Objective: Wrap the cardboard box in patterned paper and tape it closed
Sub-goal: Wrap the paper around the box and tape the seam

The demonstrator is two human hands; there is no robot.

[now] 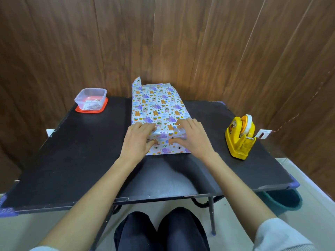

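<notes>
The box is fully covered by white patterned paper (157, 107) with purple and orange animals, lying in the middle of the black table (72, 151). No cardboard shows. My left hand (137, 140) and my right hand (192, 136) both rest on the near end of the package, fingers lying flat on top and thumbs pressing the front fold of paper against the box. A shiny strip, apparently tape, runs across the near top edge between my hands. At the far end a paper flap (136, 82) stands up loose.
A yellow tape dispenser (240, 137) stands on the table's right side with a tape end sticking out. A clear plastic tub (90, 98) on a red lid sits at the far left corner. A wooden wall rises right behind the table.
</notes>
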